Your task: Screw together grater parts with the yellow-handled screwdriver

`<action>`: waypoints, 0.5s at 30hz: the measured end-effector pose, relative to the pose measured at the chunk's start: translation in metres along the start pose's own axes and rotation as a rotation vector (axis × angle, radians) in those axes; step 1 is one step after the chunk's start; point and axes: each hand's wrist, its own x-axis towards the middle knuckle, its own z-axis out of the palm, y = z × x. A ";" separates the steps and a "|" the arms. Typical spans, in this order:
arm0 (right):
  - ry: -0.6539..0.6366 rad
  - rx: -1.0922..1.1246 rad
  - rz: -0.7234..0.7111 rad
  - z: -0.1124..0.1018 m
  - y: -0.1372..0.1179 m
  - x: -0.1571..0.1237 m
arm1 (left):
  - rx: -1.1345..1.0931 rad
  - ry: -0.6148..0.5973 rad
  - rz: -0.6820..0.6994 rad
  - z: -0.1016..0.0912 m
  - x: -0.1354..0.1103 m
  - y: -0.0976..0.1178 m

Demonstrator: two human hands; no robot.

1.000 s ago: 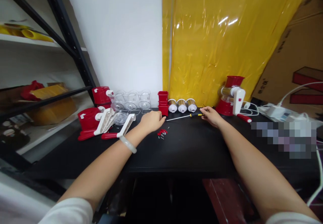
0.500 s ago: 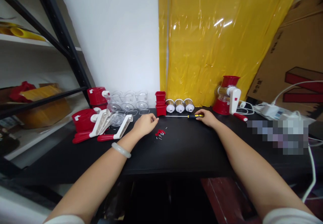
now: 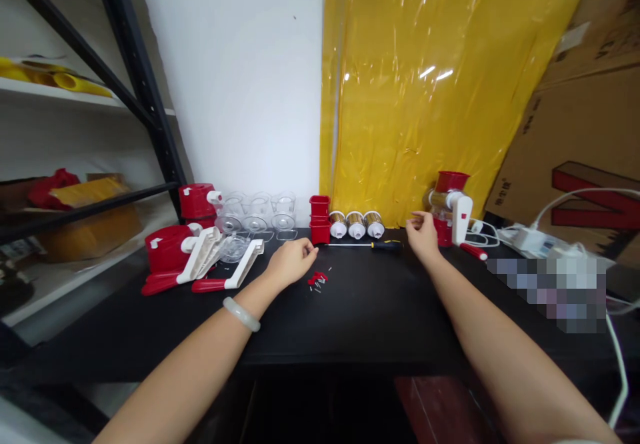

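My left hand (image 3: pixel 291 261) rests on the black table (image 3: pixel 360 311), fingers loosely curled and empty, just left of a small pile of red clips and screws (image 3: pixel 318 279). My right hand (image 3: pixel 423 233) hovers open above the table. It is between the screwdriver (image 3: pixel 370 245), which lies flat behind the pile, and the assembled red and white grinder (image 3: pixel 451 207). Neither hand holds anything.
Red bases, white crank handles (image 3: pixel 200 257) and clear cups (image 3: pixel 257 209) crowd the table's left back. Stacked red boxes (image 3: pixel 320 219) and three metal drums (image 3: pixel 357 224) stand by the yellow plastic sheet (image 3: pixel 425 84). White cables and a charger (image 3: pixel 530 237) lie at right, under cardboard boxes. A black shelf stands left.
My right hand has let go of the screwdriver handle and lifted to the right toward the grinder. My left hand has pulled back a little from the red boxes.
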 end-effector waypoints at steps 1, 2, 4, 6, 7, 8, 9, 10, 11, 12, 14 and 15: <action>0.063 0.013 0.010 -0.001 -0.005 0.009 | -0.008 0.008 0.005 0.000 0.000 -0.001; 0.113 -0.005 -0.005 -0.003 -0.010 0.020 | -0.019 0.022 0.007 0.001 0.000 -0.002; 0.199 -0.114 -0.084 -0.010 -0.021 0.047 | -0.055 0.081 -0.003 0.001 0.001 -0.005; 0.251 -0.286 -0.149 -0.022 -0.031 0.077 | -0.097 0.170 -0.017 0.000 0.001 -0.007; 0.264 -0.359 -0.153 -0.030 -0.035 0.091 | -0.115 0.209 -0.022 0.000 0.002 -0.008; 0.282 -0.424 -0.128 -0.038 -0.039 0.104 | -0.127 0.235 -0.024 0.000 0.002 -0.008; 0.295 -0.482 -0.091 -0.046 -0.041 0.116 | -0.136 0.242 -0.024 -0.001 0.001 -0.008; 0.286 -0.531 -0.060 -0.054 -0.042 0.126 | -0.142 0.235 -0.023 -0.001 0.001 -0.008; 0.261 -0.570 -0.023 -0.062 -0.041 0.135 | -0.148 0.222 -0.022 -0.001 0.000 -0.007; 0.227 -0.598 0.022 -0.070 -0.040 0.142 | -0.154 0.210 -0.023 -0.001 0.000 -0.006; 0.172 -0.637 0.128 -0.083 -0.032 0.157 | -0.172 0.189 -0.027 -0.001 -0.002 -0.004; 0.157 -0.641 0.175 -0.088 -0.026 0.164 | -0.183 0.180 -0.030 -0.001 -0.003 -0.003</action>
